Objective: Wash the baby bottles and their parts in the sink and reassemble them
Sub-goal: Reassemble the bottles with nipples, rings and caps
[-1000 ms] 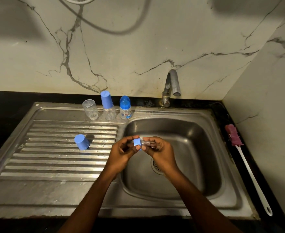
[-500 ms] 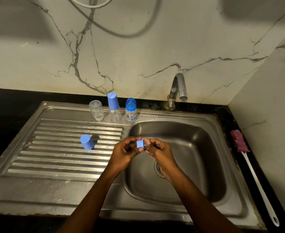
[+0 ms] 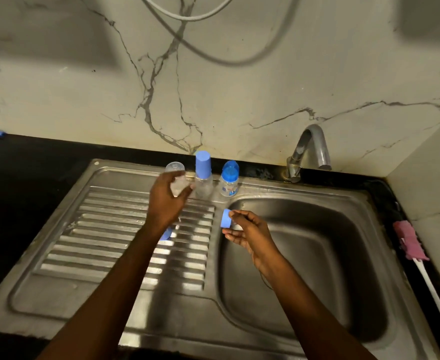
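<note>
- Marble wall (image 3: 239, 87) veined in grey rises behind a black counter (image 3: 32, 165), and a white hose (image 3: 185, 18) loops down across the top of it.
- Set into the counter is a steel sink (image 3: 96, 165), with a ribbed drainboard (image 3: 96, 242) on the left, a deep basin (image 3: 317, 255) on the right and a curved tap (image 3: 309, 149) at the back.
- Three bottles stand in a row at the back of the drainboard: a clear bottle (image 3: 175, 170) on the left, a tall bottle (image 3: 203, 175) with a blue cover in the middle, and a small bottle (image 3: 229, 180) with a blue domed top on the right, nearest the basin.
- The left hand (image 3: 165, 201) reaches over the drainboard, fingers wrapped round the lower part of the clear bottle; the bottle is blurred, so I cannot tell if it is lifted or resting.
- The right hand (image 3: 247, 229) hovers above the left edge of the basin, pinching a blue ring (image 3: 226, 218) between thumb and fingertips.
- A blue cap (image 3: 166, 234) lies on the drainboard ribs, mostly hidden under the left forearm.
- A brush (image 3: 411, 242) with a pink head and a long white handle lies on the counter just right of the sink.
</note>
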